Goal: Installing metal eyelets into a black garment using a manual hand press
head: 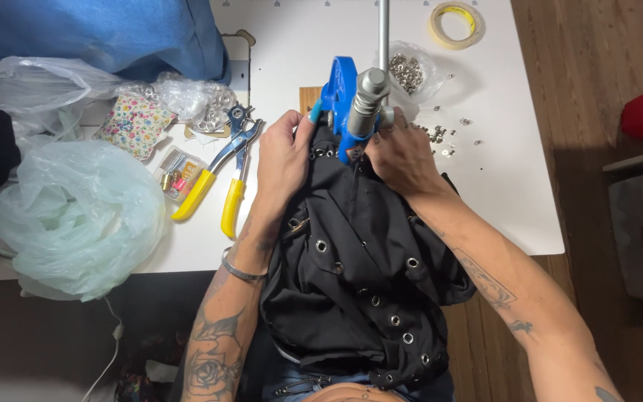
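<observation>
From the head view, I am feeding the black eyelet-studded garment [359, 253] under the blue eyelet press [344, 104] on the white worktop [500, 186]. I judge the cloth should be lying flat and centred beneath the die. My left hand [283, 156] is pinching the fabric, fingers together; my right hand [402, 156] is curling closed on the cloth beside the press. Yellow-handled pliers [221, 175] are lying just left of my left fingers.

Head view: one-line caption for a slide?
Both hands, left hand and right hand, hold black eyeleted fabric under a blue hand press on a white table.
</observation>
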